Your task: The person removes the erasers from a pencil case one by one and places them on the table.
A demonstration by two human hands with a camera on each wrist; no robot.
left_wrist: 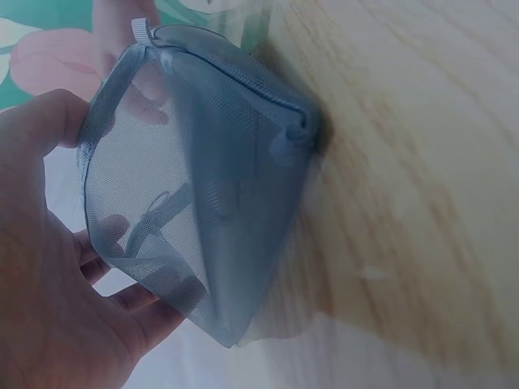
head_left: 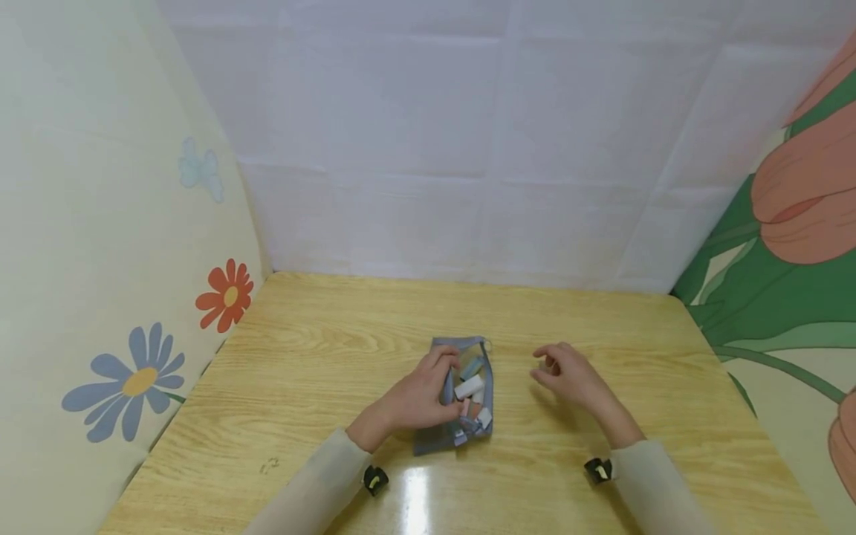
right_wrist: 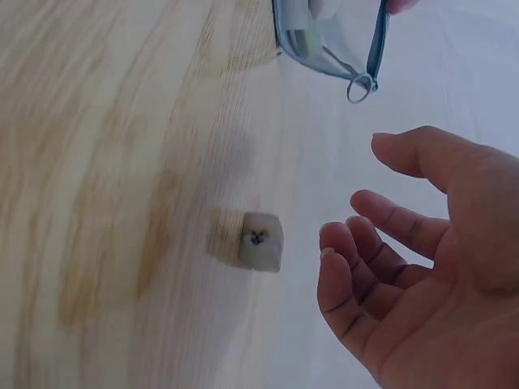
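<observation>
A blue-grey mesh zip pouch point(head_left: 490, 394) stands on the table with its mouth spread. Several small blocks, apparently erasers, lie inside, among them a white block point(head_left: 469, 386) and a greenish-grey piece point(head_left: 472, 368). My left hand point(head_left: 421, 390) holds the pouch by its side; in the left wrist view the thumb is at the rim and fingers show through the mesh point(left_wrist: 146, 178). To the right, my right hand point(head_left: 571, 375) hovers with loosely bent fingers and nothing between them. Near its fingertips in the right wrist view sits a small off-white block point(right_wrist: 261, 241) with a dark mark.
The wooden table point(head_left: 321, 327) runs back to a white cloth point(head_left: 414, 148). Patterned cloths hang at the left point(head_left: 87, 245) and right point(head_left: 802, 297). A metal ring point(right_wrist: 360, 87) hangs at the pouch's corner. Both wrists carry black bands.
</observation>
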